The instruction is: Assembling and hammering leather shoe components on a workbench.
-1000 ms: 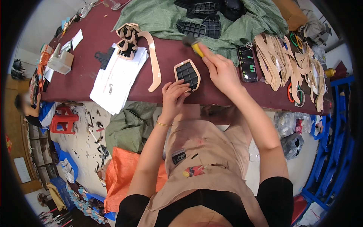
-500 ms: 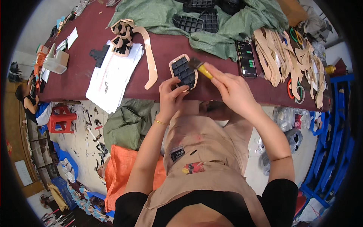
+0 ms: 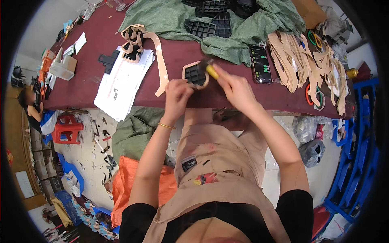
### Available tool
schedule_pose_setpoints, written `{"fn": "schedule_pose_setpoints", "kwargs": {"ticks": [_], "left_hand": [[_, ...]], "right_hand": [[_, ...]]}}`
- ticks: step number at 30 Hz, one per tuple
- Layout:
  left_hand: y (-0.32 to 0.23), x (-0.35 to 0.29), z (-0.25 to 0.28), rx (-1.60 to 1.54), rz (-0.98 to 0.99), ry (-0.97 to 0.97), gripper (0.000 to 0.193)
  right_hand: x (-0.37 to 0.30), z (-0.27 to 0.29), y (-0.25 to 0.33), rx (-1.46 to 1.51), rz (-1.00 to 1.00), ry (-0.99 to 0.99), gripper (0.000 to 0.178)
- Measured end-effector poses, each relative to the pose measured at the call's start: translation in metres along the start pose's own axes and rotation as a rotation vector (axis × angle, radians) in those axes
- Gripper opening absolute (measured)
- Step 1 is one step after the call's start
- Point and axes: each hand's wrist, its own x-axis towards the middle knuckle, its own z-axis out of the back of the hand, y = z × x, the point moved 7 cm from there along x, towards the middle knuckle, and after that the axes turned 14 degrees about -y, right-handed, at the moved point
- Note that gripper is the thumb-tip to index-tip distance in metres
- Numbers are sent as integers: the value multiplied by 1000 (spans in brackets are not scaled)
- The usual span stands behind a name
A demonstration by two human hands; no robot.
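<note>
A small black gridded block [image 3: 193, 75], edged with a beige strip, lies by the table's near edge. My left hand [image 3: 177, 94] is closed at its lower left, thumb and fingers pinching the rim; the fingertips are partly hidden. In my right hand [image 3: 240, 91] is a short hammer [image 3: 212, 72] with a yellow handle. Its dark head, smeared by motion, is over the block's upper right edge. Left of the block, a long curved beige strip [image 3: 161, 60] runs down from a pile of black pieces wrapped in beige edging [image 3: 132, 43].
White paper sheets [image 3: 121, 87] and a black clip-like piece [image 3: 108, 60] are on the left. Loose black gridded blocks [image 3: 200, 28] rest on green sacking [image 3: 243, 34] at the back. A phone [image 3: 260, 65] and bundled beige strips [image 3: 283, 60] lie to the right. Someone sits far left.
My left hand has shifted left and curled tighter at the block's lower left. The hammer head has turned and moved slightly over the block's upper right, while my right hand has drawn slightly left.
</note>
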Motion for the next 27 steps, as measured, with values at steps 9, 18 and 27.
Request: {"fn": "schedule_pose_setpoints", "kwargs": {"ticks": [9, 18, 27], "left_hand": [[13, 37, 11, -552, 582, -300, 22], [16, 30, -5, -649, 967, -420, 23], [15, 30, -5, -515, 1098, -285, 20]], "right_hand": [[61, -65, 52, 676, -195, -41, 22], [52, -78, 52, 347, -196, -345, 25], [43, -79, 45, 489, -164, -180, 27]]}}
